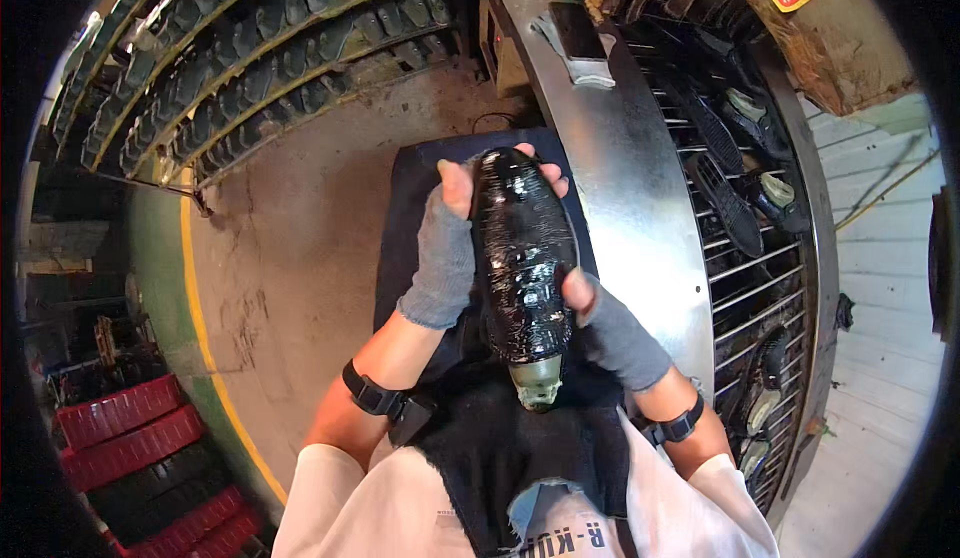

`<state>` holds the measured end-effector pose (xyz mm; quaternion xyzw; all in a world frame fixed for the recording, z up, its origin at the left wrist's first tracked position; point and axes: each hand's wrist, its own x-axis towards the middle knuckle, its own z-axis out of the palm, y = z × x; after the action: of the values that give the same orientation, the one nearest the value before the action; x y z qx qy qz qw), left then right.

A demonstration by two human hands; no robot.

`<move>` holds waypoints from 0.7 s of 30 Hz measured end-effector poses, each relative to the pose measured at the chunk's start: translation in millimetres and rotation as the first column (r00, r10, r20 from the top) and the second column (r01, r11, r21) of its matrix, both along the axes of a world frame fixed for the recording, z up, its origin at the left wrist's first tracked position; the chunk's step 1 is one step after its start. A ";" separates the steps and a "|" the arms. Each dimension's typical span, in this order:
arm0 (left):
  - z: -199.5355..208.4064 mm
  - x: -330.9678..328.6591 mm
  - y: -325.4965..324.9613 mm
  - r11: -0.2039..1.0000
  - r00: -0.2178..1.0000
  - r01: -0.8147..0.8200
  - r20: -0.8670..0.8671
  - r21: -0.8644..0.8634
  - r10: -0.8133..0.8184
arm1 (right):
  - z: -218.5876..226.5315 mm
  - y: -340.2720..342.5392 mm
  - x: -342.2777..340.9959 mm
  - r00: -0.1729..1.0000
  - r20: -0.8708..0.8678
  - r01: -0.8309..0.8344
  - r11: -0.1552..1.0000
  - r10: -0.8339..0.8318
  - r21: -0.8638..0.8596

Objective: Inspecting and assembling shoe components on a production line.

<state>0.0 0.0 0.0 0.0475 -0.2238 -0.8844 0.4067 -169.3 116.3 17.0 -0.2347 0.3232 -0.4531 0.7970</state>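
Observation:
A glossy black shoe upper (520, 248), ribbed with fine wrinkles, covers a shoe last above my lap, its rounded toe pointing away from me. The bare greenish end of the last (537, 378) sticks out on the near side. My left hand (447, 248), in a grey fingerless glove, grips the far left part, its thumb on the side and fingertips showing past the toe. Gloved the same way, my right hand (622, 336) clasps the near right side, thumb against the black surface; its other fingers are hidden underneath. Dark cloth (410, 208) lies below.
Along my right runs a metal counter (640, 228) with a phone (577, 30) on a pale cloth at its far end. Beside it, a rod rack (760, 283) carries black soles (725, 203) and shoes. Shelves of lasts (270, 68) stand far left, red slatted pieces (120, 413) near left.

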 end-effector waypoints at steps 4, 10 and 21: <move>-39.9 1.9 -37.5 0.898 0.808 -0.164 0.467 -0.408 0.360 | 8.7 1.4 17.9 0.982 -0.128 0.157 0.978 -0.140 0.136; -50.6 -22.0 -52.2 0.831 0.481 0.051 0.743 -0.554 0.465 | -12.1 -1.3 -34.0 0.962 -0.088 0.273 0.943 -0.260 0.191; 13.1 9.4 -45.5 0.949 0.923 -0.087 0.334 -0.303 0.191 | -20.2 -23.6 21.0 0.984 0.003 0.177 0.973 -0.179 0.145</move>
<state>9.4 -45.5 13.1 0.1655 -0.4141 -0.7884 0.4237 -148.2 92.7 -3.2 -0.1427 0.3684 -0.5001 0.7706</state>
